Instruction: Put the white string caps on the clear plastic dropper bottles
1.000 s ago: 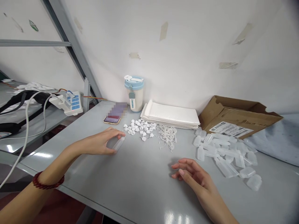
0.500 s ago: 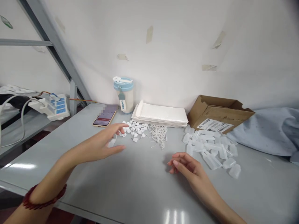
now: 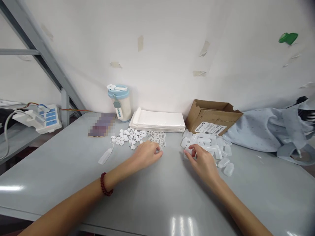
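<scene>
My left hand (image 3: 147, 154) is at the near edge of a tangle of thin white cords (image 3: 157, 137). Its thumb and forefinger are pinched on a white cord, mostly hidden by the fingertips. My right hand (image 3: 203, 162) reaches the left edge of a pile of translucent plastic sleeves (image 3: 209, 141). Thumb and forefinger are apart around one sleeve there; whether they touch it is unclear. Small white caps (image 3: 129, 135) lie scattered left of the cords. A single translucent sleeve with a cord attached (image 3: 105, 156) lies farther left.
Behind the cords is a stack of white padded envelopes (image 3: 159, 119). A tumbler (image 3: 120, 103) and a phone (image 3: 99, 126) stand and lie at the back left. An open cardboard box (image 3: 211, 119) and pale blue cloth (image 3: 256, 129) are at the right. A power strip (image 3: 50, 119) sits far left.
My left hand has moved right to the cords, leaving the sleeve with its cord on the table. My right hand has moved forward to the sleeves. The view has turned right.
</scene>
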A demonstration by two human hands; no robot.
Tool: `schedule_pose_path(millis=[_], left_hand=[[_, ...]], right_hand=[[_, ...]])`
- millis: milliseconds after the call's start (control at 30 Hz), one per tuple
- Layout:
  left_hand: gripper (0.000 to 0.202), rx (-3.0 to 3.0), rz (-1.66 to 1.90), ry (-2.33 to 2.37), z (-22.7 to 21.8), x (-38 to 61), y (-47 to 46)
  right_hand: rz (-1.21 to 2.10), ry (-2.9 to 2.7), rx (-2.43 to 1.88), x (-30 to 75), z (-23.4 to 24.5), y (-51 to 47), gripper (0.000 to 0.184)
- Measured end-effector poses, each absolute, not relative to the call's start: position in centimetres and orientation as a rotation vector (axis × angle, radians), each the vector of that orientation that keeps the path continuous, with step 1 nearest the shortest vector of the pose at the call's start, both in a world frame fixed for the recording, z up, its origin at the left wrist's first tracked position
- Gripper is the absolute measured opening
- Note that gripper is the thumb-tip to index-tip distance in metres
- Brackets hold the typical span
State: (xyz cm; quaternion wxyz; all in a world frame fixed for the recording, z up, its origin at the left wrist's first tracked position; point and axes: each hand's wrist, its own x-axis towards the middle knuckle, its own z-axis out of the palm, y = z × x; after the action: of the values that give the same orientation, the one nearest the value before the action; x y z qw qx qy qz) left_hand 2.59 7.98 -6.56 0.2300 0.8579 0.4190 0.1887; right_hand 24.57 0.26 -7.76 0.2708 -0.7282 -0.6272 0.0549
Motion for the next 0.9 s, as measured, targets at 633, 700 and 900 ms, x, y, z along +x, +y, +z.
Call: schedule_pose_path(millis=[633,700,900], left_hand=[[0.012,2.005,1.442,1.049,-7.0,1.0,7.4],[0.012,1.895,1.312,1.1,-7.0,0.9,7.6],[0.017,1.738,1.379,1.076,-7.2,1.3,8.0]], right_hand=[[0.499,-1.42,-1.957,23.6,-7.3,-0.3,0.035],[0.558,-1.378,-1.873,23.4,-7.2,-0.5,0.038],[0.701,-1.302,-1.701,22.9,-7.2,-0.7,0.04]])
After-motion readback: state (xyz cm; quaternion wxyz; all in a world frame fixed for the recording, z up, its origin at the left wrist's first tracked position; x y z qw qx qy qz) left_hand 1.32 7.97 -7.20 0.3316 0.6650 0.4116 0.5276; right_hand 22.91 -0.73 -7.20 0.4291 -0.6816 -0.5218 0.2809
